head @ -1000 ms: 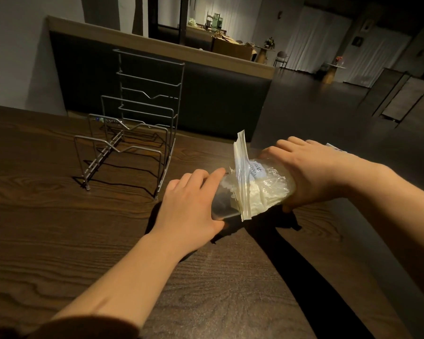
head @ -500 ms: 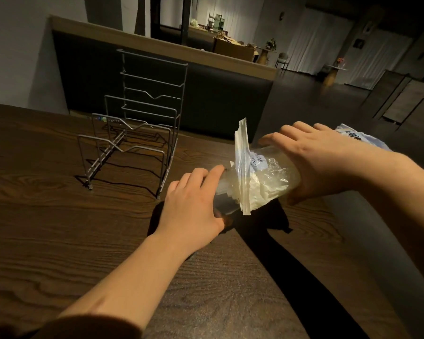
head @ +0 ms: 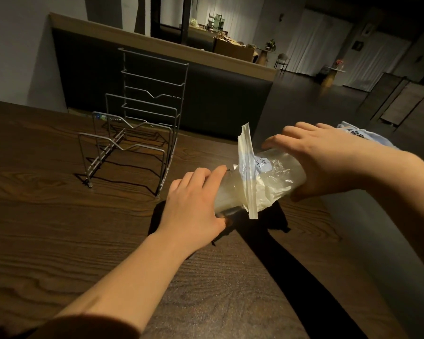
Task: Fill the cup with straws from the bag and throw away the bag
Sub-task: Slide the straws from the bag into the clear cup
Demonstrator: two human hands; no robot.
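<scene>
My left hand [head: 194, 204] grips a clear cup [head: 227, 195], tilted on its side just above the dark wooden table [head: 59, 241]. A clear zip bag [head: 267, 177] with pale straws inside has its open mouth pushed against the cup's rim, the zip strip standing up between the two. My right hand [head: 328, 162] wraps around the bag's body from the right. The straws show only as a whitish mass through the plastic.
A metal wire rack [head: 137, 133] stands on the table to the left of my hands. The table's right edge runs just under my right forearm. A light crumpled bag with print [head: 360, 137] shows behind my right wrist.
My right hand and the bag have risen slightly and tipped more toward the cup. The printed bag behind my wrist has come into view. My left hand stays on the cup.
</scene>
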